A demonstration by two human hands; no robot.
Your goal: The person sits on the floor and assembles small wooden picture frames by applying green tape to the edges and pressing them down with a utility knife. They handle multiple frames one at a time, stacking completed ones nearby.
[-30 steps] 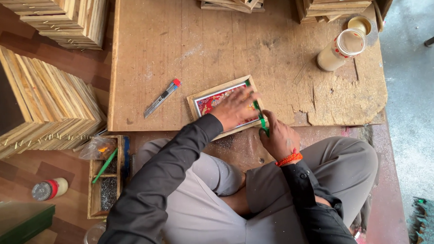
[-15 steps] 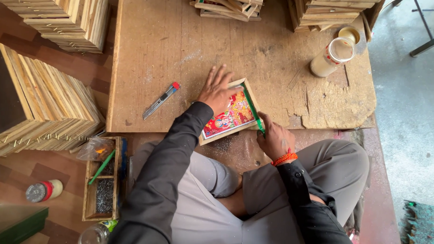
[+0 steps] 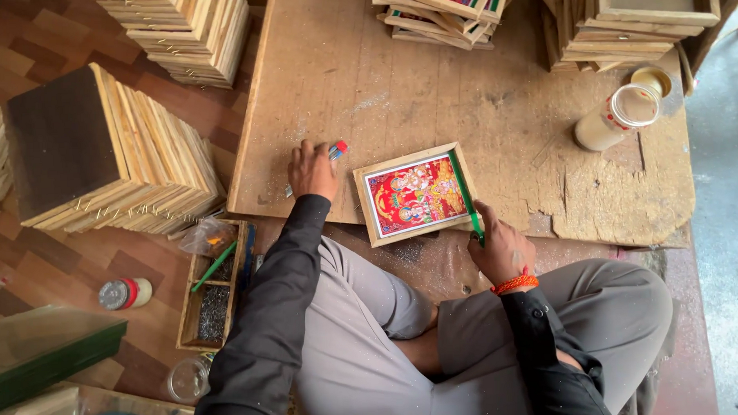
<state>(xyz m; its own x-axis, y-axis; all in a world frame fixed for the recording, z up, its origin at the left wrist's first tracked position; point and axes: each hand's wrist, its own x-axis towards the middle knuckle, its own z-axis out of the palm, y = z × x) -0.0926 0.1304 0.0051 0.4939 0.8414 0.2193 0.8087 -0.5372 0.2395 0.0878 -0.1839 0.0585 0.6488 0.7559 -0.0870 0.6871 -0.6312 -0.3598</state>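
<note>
A small wooden frame (image 3: pixel 418 193) with a red picture lies on the worn wooden board (image 3: pixel 430 91) in front of me. My right hand (image 3: pixel 499 248) holds a thin green strip (image 3: pixel 465 194) that runs along the frame's right side. My left hand (image 3: pixel 312 169) rests on the board to the left of the frame, fingers closed over a grey utility knife (image 3: pixel 334 151) with a red end.
Stacks of wooden frames (image 3: pixel 175 30) stand at the left and along the board's far edge (image 3: pixel 640 10). A white jar (image 3: pixel 613 119) lies at the right. A small wooden tray of nails (image 3: pixel 213 299) and a red-lidded tin (image 3: pixel 125 293) sit on the floor at the left.
My left hand has left the frame and moved left onto the knife. The frame now lies uncovered, picture up. My right hand keeps the green strip at the frame's right side.
</note>
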